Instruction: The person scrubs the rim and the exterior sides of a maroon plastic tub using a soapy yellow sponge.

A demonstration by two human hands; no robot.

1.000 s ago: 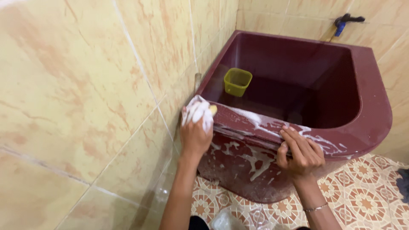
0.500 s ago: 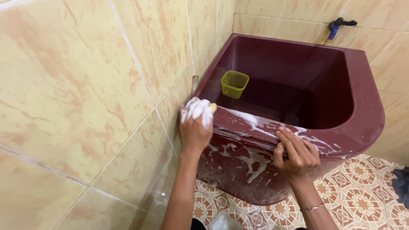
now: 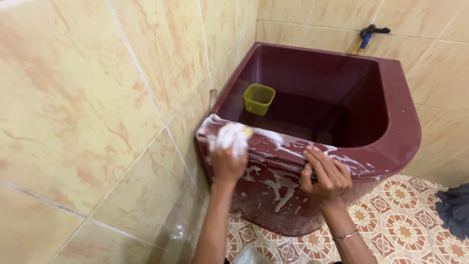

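Note:
A dark red corner water tub [image 3: 400, 132] stands against tiled walls, its front rim and outer face streaked with white soap foam. My left hand [image 3: 227, 159] presses a foamy sponge [image 3: 233, 137] on the rim's left end, close to the wall. My right hand [image 3: 325, 176] rests with fingers spread over the front rim further right, holding nothing. A small yellow-green square container [image 3: 259, 99] sits inside the tub.
Beige marbled wall tiles [image 3: 97, 107] fill the left side. A tap with a blue and black handle [image 3: 369, 34] sticks out of the back wall. Patterned floor tiles [image 3: 410, 215] lie below, with a dark blue cloth [image 3: 454, 208] at the right edge.
My left hand with the sponge has shifted a little along the rim's left end. The view has moved slightly closer; my right hand stays on the rim.

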